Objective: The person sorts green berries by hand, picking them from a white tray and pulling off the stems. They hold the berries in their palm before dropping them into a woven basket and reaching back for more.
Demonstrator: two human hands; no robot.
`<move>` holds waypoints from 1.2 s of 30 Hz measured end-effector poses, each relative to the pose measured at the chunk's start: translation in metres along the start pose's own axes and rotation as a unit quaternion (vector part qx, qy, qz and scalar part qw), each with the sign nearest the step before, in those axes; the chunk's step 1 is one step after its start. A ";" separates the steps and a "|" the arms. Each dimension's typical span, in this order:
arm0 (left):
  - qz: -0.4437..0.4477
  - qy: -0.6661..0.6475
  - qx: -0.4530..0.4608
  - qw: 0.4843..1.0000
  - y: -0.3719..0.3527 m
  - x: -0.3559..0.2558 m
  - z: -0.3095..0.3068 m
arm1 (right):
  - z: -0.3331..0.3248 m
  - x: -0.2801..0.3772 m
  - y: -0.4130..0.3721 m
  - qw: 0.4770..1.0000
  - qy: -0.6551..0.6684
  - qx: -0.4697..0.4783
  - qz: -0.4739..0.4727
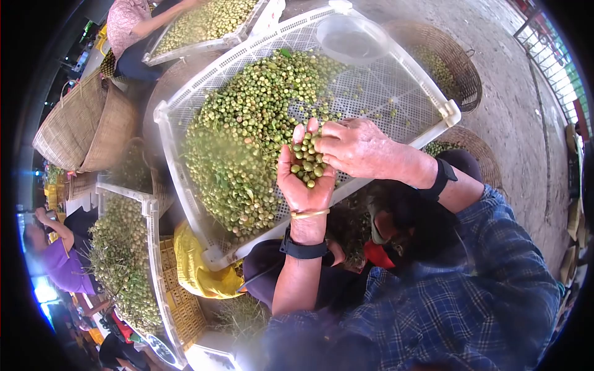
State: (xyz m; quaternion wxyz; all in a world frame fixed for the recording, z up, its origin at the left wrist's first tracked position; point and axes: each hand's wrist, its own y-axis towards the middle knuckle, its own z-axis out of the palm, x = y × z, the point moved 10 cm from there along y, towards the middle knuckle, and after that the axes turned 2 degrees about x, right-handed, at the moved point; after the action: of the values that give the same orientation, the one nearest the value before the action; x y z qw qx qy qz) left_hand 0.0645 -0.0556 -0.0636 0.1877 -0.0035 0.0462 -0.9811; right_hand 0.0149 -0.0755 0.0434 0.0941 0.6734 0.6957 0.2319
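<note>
above the white tray's near side, green fruits fill the upturned left hand, fingers curled up around them; right hand closes in from the right, fingertips bunched at the pile, any pinched fruit hidden.

My shirt is blue plaid, crossed with pale lines. The fruits are green, some tinged yellow or brownish (a few almost pinkish in the pile). My bangle is golden, my wristbands black, the mesh tray white, the bag bright yellow, the woven basket tan.
</note>
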 end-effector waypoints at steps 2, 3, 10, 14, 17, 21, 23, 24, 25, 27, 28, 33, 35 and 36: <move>0.013 0.019 -0.011 1.000 0.001 -0.002 -0.001 | 0.000 0.001 0.000 0.999 -0.034 -0.012 0.007; 0.020 0.028 -0.016 0.999 0.002 -0.003 -0.002 | 0.000 0.000 0.000 0.999 -0.030 -0.016 0.007; 0.019 0.028 -0.010 0.999 0.005 0.001 -0.006 | 0.006 -0.002 0.003 0.998 -0.034 -0.025 0.044; 0.026 0.038 -0.056 0.997 0.004 0.000 -0.014 | 0.014 -0.019 0.003 0.990 0.034 -0.052 0.123; -0.001 0.025 -0.016 1.000 0.004 0.000 -0.010 | 0.020 -0.052 -0.004 0.946 0.236 -0.081 0.208; 0.018 0.059 -0.038 0.997 0.003 -0.002 -0.001 | 0.030 -0.076 -0.009 0.765 0.565 -0.062 0.304; 0.019 0.060 -0.055 0.997 0.001 -0.001 0.000 | 0.023 -0.073 -0.005 0.794 0.529 -0.066 0.291; 0.013 0.054 -0.045 0.997 0.001 -0.001 0.000 | 0.020 -0.070 -0.004 0.808 0.510 -0.068 0.285; 0.007 0.048 -0.035 0.998 0.001 -0.001 -0.001 | 0.010 -0.065 0.000 0.883 0.387 -0.062 0.258; 0.002 0.047 -0.031 0.998 0.000 -0.001 -0.002 | -0.005 -0.053 0.004 0.952 0.228 -0.082 0.188; 0.005 0.052 -0.037 0.998 -0.001 -0.001 -0.002 | -0.009 -0.045 0.005 0.974 0.144 -0.090 0.150; 0.003 0.062 -0.072 0.995 -0.002 -0.001 -0.013 | 0.003 -0.030 0.007 0.994 0.000 -0.080 0.076; -0.017 0.059 -0.050 0.997 0.001 0.001 -0.021 | 0.011 -0.034 0.006 0.993 -0.049 -0.053 0.095; -0.016 0.061 -0.045 0.997 0.002 0.001 -0.024 | 0.016 -0.034 0.006 0.992 -0.072 -0.034 0.096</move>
State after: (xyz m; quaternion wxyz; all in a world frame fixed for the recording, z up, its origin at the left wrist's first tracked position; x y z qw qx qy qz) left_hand 0.0635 -0.0562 -0.0873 0.1685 0.0473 0.1013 -0.9793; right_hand 0.0299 -0.1060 0.0256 0.1438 0.7482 0.6113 0.2142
